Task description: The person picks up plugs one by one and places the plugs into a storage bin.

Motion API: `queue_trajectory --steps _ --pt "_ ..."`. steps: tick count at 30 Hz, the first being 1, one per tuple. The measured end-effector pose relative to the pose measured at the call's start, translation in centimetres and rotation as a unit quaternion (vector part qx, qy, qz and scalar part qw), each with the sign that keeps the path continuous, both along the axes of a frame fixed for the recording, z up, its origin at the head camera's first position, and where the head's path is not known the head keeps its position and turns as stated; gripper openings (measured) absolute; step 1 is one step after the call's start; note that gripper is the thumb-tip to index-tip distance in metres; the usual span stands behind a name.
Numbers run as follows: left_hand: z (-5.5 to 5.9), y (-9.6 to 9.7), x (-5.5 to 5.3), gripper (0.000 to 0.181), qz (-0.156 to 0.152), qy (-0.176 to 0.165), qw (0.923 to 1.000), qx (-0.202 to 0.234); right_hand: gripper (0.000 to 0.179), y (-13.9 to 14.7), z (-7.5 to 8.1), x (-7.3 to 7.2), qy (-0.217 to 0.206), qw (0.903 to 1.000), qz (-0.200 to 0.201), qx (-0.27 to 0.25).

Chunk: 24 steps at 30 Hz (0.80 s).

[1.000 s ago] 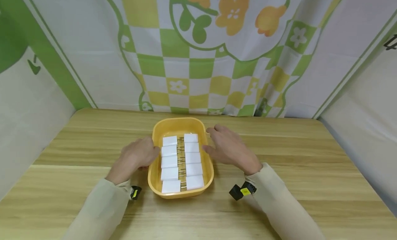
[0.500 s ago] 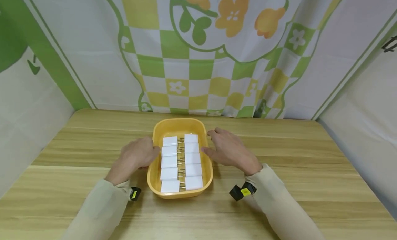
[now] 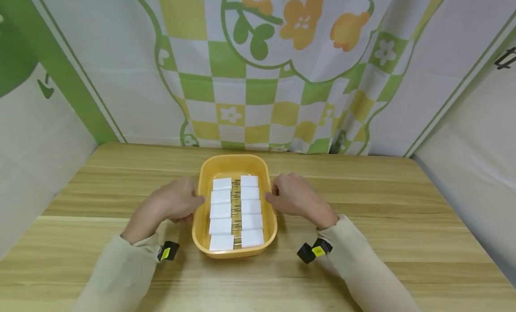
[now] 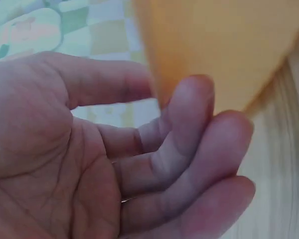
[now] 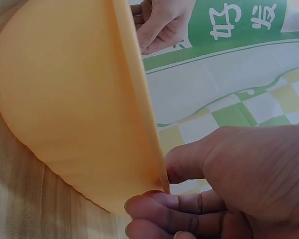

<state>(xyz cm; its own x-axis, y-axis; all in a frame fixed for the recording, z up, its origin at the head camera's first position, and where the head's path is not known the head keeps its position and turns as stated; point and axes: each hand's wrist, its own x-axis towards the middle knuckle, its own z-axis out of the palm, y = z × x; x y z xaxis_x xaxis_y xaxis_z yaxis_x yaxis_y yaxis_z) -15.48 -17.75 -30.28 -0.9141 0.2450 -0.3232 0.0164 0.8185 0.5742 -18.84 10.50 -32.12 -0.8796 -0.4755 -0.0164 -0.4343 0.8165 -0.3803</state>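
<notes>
A yellow plastic basin (image 3: 204,166) stands on the table with two columns of white blocks (image 3: 221,210) inside it. Thin metal prongs (image 3: 236,207) stick out of the blocks toward the middle, like plugs. My left hand (image 3: 175,200) holds the basin's left side, its thumb at the rim; in the left wrist view its fingers (image 4: 192,99) curl against the outer wall. On the opposite side my right hand (image 3: 296,196) pinches the rim between thumb and curled fingers. The right wrist view shows that thumb (image 5: 184,163) at the lip and the fingertips under it.
The wooden table (image 3: 375,204) extends to both sides of the basin and toward the body. Behind its far edge hangs a checked, flowered curtain (image 3: 262,88). White cloth walls (image 3: 479,119) flank the table.
My right hand's fingers have drawn in from lying spread along the side to gripping the rim. The left wrist has swung slightly outward. The basin has hardly moved.
</notes>
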Motion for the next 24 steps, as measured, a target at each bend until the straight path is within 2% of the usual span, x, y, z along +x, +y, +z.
queue_trajectory --steps 2,6,11,16,21,24 --pt "0.3 0.2 0.1 0.042 -0.003 0.004 1.0 -0.007 0.049 0.1 0.0 -0.2 -0.013 0.9999 -0.001 -0.011" --pt "0.1 0.7 0.1 0.039 0.004 0.043 0.999 -0.006 0.049 0.7 0.1 -0.5 -0.041 0.9987 -0.002 -0.029" --pt "-0.7 1.5 -0.2 0.03 0.015 0.071 0.9959 0.054 0.049 1.9 0.4 -1.3 -0.069 0.997 -0.016 -0.032" --pt "-1.4 2.3 -0.6 0.024 0.009 0.085 0.9892 0.119 0.043 3.0 0.7 -2.1 -0.084 0.9958 -0.033 -0.018" --pt "-2.2 3.0 -0.8 0.016 -0.001 0.11 0.9823 0.152 0.04 3.8 0.8 -2.4 -0.085 0.9952 -0.047 -0.013" --pt "-2.5 3.3 -0.8 0.02 -0.009 0.118 0.9788 0.167 0.041 4.1 0.8 -2.6 -0.083 0.9953 -0.05 -0.009"
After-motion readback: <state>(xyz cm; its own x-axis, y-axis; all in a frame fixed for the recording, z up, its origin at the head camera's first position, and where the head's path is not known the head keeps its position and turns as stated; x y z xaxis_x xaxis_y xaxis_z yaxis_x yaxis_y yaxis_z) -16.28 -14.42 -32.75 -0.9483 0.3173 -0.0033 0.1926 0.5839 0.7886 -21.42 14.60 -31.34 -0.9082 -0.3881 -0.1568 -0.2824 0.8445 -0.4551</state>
